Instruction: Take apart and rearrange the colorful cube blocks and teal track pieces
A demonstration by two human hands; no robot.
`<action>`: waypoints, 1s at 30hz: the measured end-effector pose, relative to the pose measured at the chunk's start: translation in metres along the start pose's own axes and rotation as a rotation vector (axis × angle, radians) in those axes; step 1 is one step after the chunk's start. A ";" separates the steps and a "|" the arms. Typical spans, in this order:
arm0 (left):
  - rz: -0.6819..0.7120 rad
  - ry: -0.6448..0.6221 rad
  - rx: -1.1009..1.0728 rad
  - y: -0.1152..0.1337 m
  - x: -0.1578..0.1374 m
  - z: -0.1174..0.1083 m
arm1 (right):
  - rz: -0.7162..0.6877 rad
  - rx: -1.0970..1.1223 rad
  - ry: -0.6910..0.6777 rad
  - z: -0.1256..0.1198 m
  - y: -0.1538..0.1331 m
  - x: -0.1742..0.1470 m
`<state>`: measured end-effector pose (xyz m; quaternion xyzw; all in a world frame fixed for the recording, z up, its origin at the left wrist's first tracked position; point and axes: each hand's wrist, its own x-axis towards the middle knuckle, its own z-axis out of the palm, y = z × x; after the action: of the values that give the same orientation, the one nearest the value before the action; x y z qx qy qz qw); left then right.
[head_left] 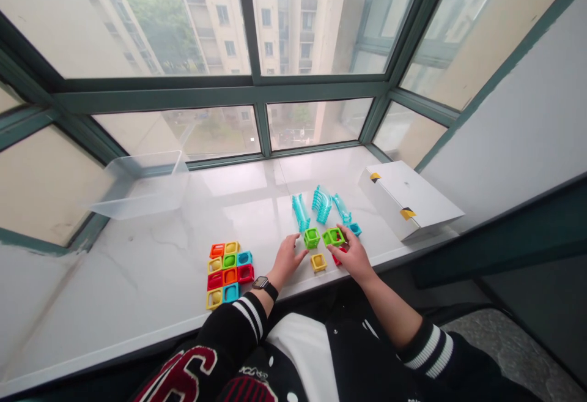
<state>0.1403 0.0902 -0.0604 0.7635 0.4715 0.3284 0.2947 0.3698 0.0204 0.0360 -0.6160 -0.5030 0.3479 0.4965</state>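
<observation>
Eleven joined blocks point(228, 273), five loose (one half hidden), three teal tracks point(321, 204), one box point(410, 199).
</observation>
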 end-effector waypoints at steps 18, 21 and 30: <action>0.063 -0.013 0.187 -0.002 0.004 0.005 | -0.141 -0.206 -0.070 0.041 0.007 0.041; 0.061 -0.011 0.187 -0.002 0.004 0.006 | -0.141 -0.236 -0.086 0.049 0.010 0.045; 0.055 -0.012 0.200 -0.005 0.004 0.009 | -0.153 -0.231 -0.096 0.054 0.012 0.039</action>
<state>0.1465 0.0944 -0.0688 0.8037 0.4790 0.2832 0.2109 0.3331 0.0719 0.0132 -0.6115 -0.6082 0.2780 0.4229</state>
